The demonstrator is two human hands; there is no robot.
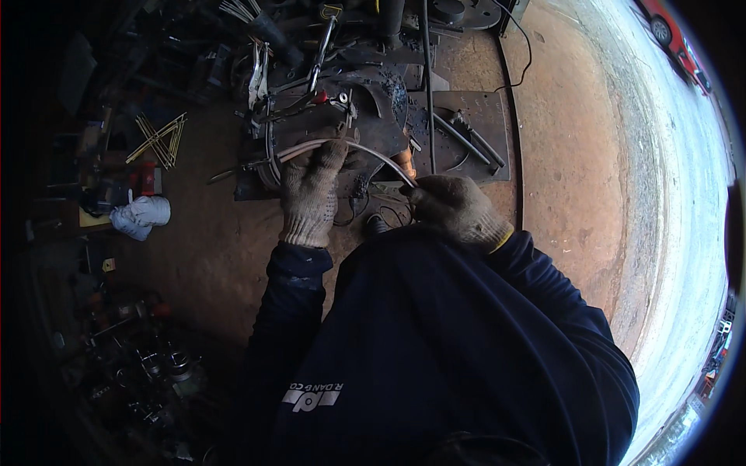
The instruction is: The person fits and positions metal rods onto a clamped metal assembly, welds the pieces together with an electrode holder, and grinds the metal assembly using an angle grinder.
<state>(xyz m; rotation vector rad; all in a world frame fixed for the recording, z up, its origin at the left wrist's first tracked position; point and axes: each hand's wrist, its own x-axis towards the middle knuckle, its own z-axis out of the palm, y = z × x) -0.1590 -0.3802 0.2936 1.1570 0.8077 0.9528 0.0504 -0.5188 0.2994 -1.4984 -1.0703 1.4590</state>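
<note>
One curved metal rod arcs over the near side of a cluttered counter, the gloved left hand closed around it, the right hand pinching its right end. Short pipes and a dark pole crowd the space beyond; yellow sticks lie crisscrossed at left.

The left hand wears a grey-beige knitted glove with a ribbed cuff, and the right hand a similar grey-beige one edged in yellow. The curved rod is silvery, coppery-pink toward its left, above a dark grey-brown table. The top is navy with white print, the floor rusty brown, the car red.
</note>
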